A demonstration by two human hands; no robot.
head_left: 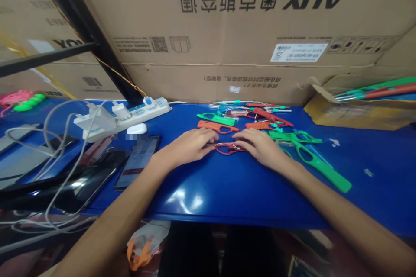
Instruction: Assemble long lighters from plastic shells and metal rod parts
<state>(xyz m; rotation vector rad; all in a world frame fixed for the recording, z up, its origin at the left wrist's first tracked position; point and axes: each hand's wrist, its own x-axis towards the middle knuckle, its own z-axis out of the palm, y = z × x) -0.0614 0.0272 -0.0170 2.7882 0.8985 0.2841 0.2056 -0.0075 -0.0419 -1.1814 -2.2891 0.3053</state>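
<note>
A red long-nosed gas lighter body lies crosswise between my hands, its loop-shaped grip showing with wires and dark parts inside. My left hand pinches the thin metal end on the left. Closed around the right end is my right hand; its fingers cover that part. Just beyond, an orange lighter casing half and a green casing half lie flat. Several green casings are spread beside my right wrist, and red casings with metal tubes are heaped behind.
A blue table carries everything. At left are a white power strip with chargers, tangled white cables, a phone and a dark glossy device. An open carton of lighter parts stands right, before a large cardboard box.
</note>
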